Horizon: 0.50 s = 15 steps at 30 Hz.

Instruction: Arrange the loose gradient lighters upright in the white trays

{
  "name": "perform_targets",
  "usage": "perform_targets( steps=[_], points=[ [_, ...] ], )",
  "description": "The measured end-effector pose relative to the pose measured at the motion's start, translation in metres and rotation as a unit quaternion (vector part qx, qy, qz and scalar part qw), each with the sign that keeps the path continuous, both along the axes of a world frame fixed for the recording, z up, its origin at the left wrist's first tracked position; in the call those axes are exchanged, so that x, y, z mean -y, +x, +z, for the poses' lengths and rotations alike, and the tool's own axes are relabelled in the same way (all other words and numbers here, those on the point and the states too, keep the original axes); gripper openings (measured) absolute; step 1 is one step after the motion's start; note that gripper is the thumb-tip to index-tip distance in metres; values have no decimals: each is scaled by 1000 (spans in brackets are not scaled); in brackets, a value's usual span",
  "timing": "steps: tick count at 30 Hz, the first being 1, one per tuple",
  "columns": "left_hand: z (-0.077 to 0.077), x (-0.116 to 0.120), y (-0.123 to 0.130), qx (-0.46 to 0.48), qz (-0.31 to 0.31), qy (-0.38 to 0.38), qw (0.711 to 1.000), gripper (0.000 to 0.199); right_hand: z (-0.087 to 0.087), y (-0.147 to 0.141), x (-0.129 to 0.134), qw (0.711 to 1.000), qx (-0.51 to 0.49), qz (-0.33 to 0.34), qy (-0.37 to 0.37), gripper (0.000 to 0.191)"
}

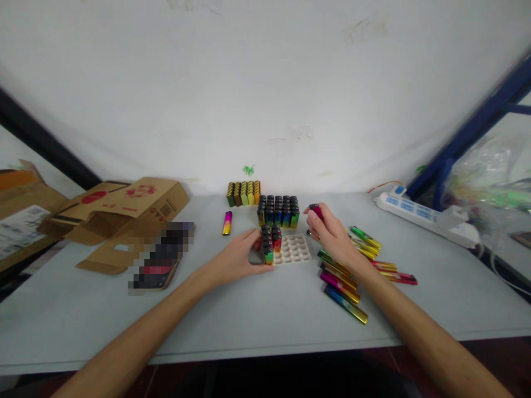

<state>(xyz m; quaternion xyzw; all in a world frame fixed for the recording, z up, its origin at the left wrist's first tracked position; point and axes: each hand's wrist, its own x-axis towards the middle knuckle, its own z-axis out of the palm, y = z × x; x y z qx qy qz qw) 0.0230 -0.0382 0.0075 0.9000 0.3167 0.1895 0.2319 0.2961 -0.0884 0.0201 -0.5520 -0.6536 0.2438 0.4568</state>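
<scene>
A white tray (295, 250) with round hollows lies on the table, several lighters (269, 254) standing upright in its left columns. My left hand (238, 258) grips the tray's left end, thumb at the near edge and fingers at the far side. To the right of the tray, my right hand (329, 232) is closed around a dark magenta lighter (316, 210), held raised and roughly upright. Under and beside that hand lie several loose metallic-coloured lighters (344, 303). Just behind the tray stands a block of upright black-topped lighters (279, 213).
Farther back is another block of yellow and green lighters (244, 193). A single pink-yellow lighter (227, 223) lies to its front left. Cardboard boxes (128, 202) and a pixelated phone (164, 257) are at left. A white power strip (427, 218) lies at right, before the wall (265, 99).
</scene>
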Motion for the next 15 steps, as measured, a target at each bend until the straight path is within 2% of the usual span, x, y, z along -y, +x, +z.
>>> perform_targets(
  steps=[4, 9, 12, 15],
  points=[
    [0, 0, 1, 0, 0, -3, 1000, 49, 0, -3, 1, 994, -55, 93, 5, 39],
    [0, 0, 0, 9, -5, -6, 1000, 48, 14, -7, 9, 985, -27, 168, -12, 32],
    [-1, 0, 0, 14, -7, -6, 1000, 47, 12, -10, 12, 987, -35, 158, -23, 33],
    [-1, 0, 0, 14, -10, -6, 1000, 46, 0, -16, 10, 991, -66, 112, -25, 39]
  ],
)
